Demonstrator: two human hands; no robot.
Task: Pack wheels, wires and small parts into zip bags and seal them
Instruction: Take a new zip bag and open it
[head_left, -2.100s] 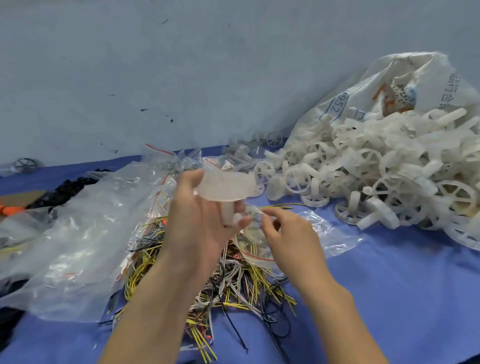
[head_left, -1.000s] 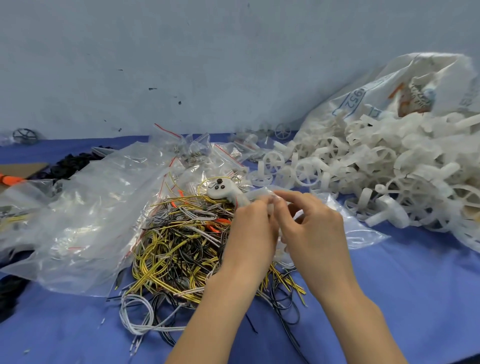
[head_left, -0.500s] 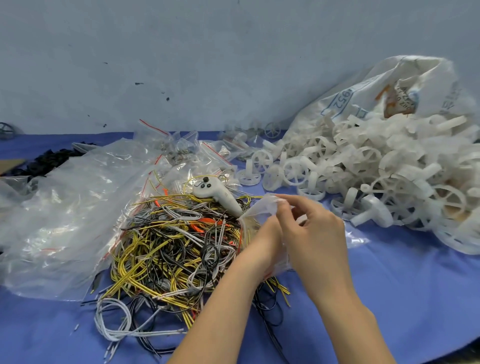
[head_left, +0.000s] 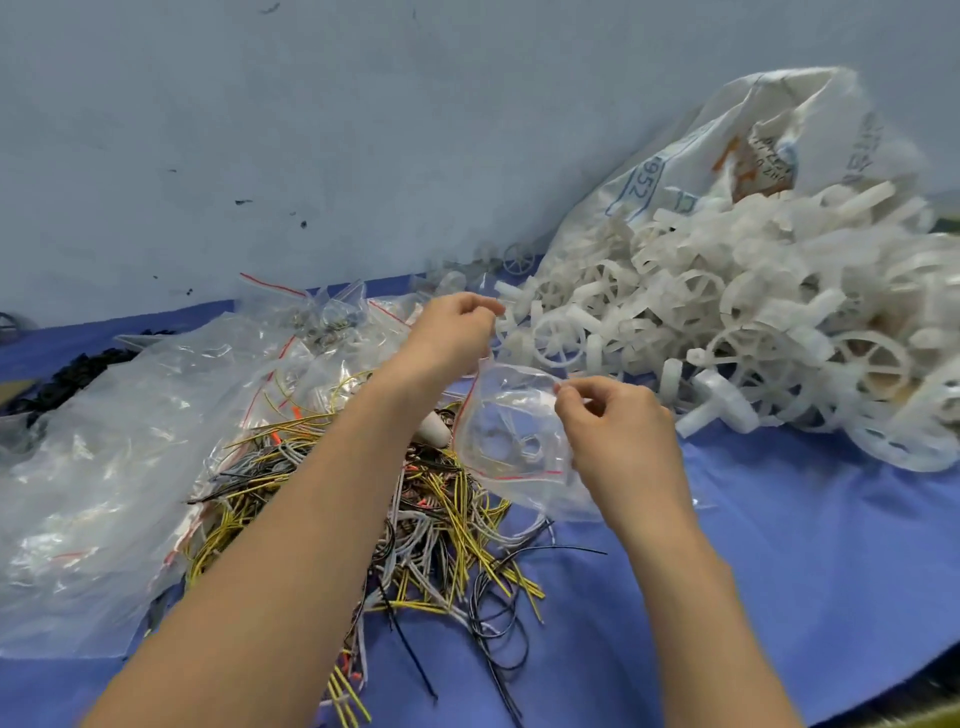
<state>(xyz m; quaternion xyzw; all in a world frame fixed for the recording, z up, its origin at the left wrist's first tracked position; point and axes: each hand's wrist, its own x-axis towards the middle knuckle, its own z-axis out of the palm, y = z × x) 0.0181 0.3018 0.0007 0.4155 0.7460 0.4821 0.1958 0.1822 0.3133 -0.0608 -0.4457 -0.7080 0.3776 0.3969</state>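
A small clear zip bag (head_left: 511, 441) with a red seal line hangs open-mouthed between my hands, above the wire pile. My left hand (head_left: 452, 332) pinches the far edge of its mouth, close to the wheels. My right hand (head_left: 613, 421) pinches the near edge. Something white shows faintly inside the bag. A tangle of yellow, black and white wires (head_left: 415, 519) lies on the blue cloth under my left forearm. A heap of white plastic wheels (head_left: 753, 322) spills across the right side.
A large printed white sack (head_left: 727, 140) lies behind the wheels. Clear zip bags (head_left: 104, 447) are piled at the left. Small filled bags (head_left: 332, 317) sit at the back, black parts (head_left: 67, 374) at far left. A white controller tip (head_left: 434, 431) pokes out under my forearm.
My left hand has moved away from my right toward the wheels, pulling the bag's mouth open. Earlier my left hand put the white controller down on the wires.
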